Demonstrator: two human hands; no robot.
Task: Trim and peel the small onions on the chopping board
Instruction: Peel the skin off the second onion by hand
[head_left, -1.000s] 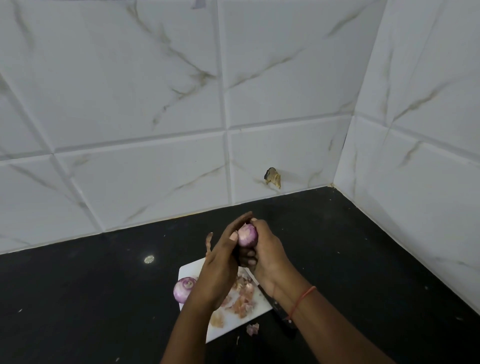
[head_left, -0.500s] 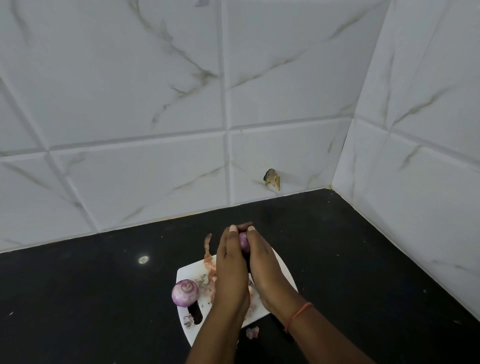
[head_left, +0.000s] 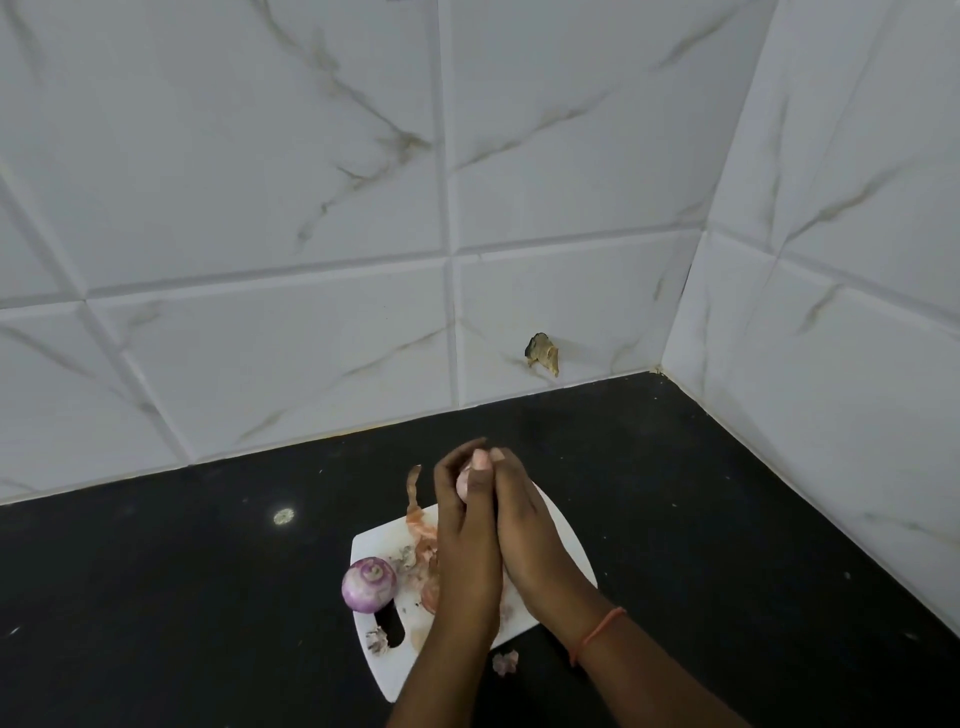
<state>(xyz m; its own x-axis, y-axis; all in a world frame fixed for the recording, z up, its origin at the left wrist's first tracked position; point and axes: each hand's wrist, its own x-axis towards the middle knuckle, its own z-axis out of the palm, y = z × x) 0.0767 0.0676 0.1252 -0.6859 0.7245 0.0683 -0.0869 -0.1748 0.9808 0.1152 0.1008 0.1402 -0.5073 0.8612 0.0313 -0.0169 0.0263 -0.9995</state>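
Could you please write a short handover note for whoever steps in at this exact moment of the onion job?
Left hand and right hand together hold a small onion above the chopping board; only a pale patch of it shows between the fingers, so how much skin remains is unclear.
A second onion, trimmed and peeled, sits at the board's left edge.
Loose peels lie on the board; one scrap lies on the black counter beside it.
No knife is visible.
Left: finish the held onion and set it down.
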